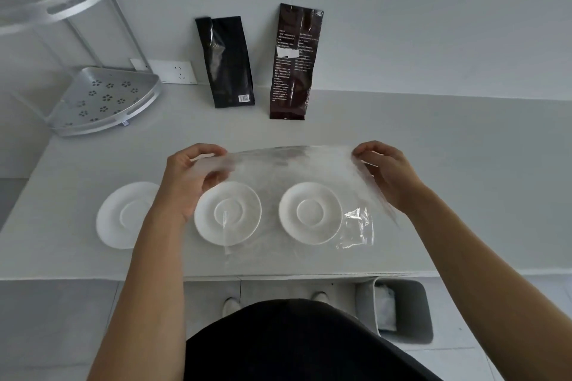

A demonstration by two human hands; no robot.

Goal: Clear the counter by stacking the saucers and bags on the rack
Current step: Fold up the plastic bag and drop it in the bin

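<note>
Clear plastic: a transparent bag [291, 182] was held stretched above the worktop [433, 170], its top edge pinched at both corners.
Left hand [188, 179]: closed on the bag's left corner, fingers curled over the film; part of the left saucer [123, 215] was hidden behind the wrist.
Right hand [387, 173]: closed on the bag's right corner, thumb and fingers pressed together on the film.
Hard to make out: the bag's lower edge could be told only by creases and glints near the right saucer [310, 212]; the print on the brown bag [294, 61] was too small to be read.
Cut off: the upper tier of the rack [105, 98] was cropped at the frame's top left corner.
Surface: a pale grey worktop was set against a plain white wall, with a socket plate [173, 71] fixed low beside the rack.
Floor: a grey bin [402, 309] was seen below the worktop's front edge, to the right.
Saucers: three white ones lay in a row, apart from one another; the middle saucer [227, 211] and the right one were seen through the film.
Bags: a black bag [226, 61] and the brown bag were leaned upright against the wall, near each other but apart.
Rack: silver metal, its lower tray perforated with flower-shaped holes, stood at the worktop's left rear corner.
</note>
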